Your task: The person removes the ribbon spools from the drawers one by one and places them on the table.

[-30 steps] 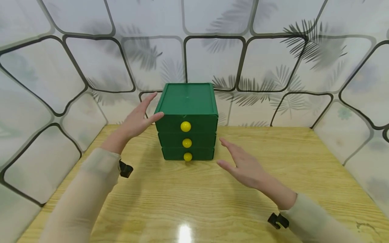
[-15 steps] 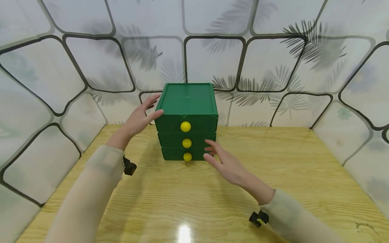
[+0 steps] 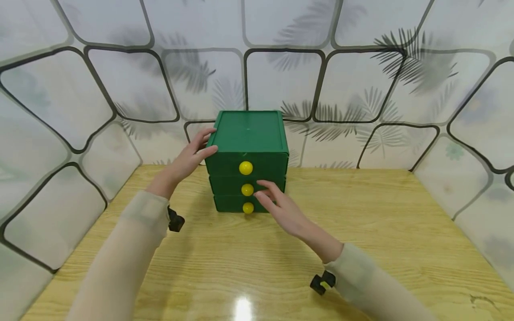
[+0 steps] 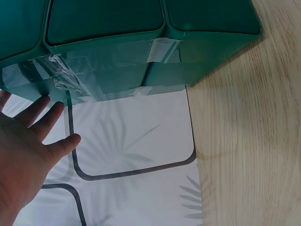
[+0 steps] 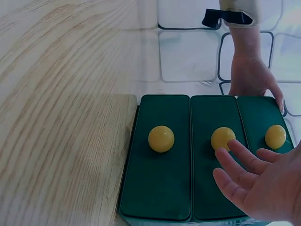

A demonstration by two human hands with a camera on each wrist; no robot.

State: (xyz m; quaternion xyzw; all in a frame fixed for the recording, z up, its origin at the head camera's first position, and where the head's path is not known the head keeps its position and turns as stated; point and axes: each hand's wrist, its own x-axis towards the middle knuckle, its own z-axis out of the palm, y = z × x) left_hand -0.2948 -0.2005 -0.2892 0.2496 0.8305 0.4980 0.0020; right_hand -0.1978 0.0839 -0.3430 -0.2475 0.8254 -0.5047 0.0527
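Observation:
A green three-drawer cabinet [image 3: 246, 133] stands at the back of the wooden table [image 3: 361, 223], each drawer front bearing a yellow knob. My left hand [image 3: 201, 145] rests on its upper left corner, thumb on the front edge and straight fingers along the side. In the left wrist view the left hand [image 4: 28, 141] is spread beside the cabinet's taped side [image 4: 117, 80]. My right hand [image 3: 273, 200] reaches to the drawer fronts with straight fingers, its fingertips [image 5: 225, 153] just at the middle knob [image 5: 223, 137]. The bottom knob [image 3: 248, 207] and top knob [image 3: 246, 167] are untouched.
Wall panels [image 3: 120, 89] with a leaf print and dark curved lines enclose the table on the left, back and right, close behind the cabinet. Bare wood lies in front and to the right. A black strap [image 3: 321, 281] sits at each wrist.
My right hand has swung left from beside the cabinet to the drawer fronts, reaching the middle knob. My left hand has moved in onto the cabinet's upper left corner.

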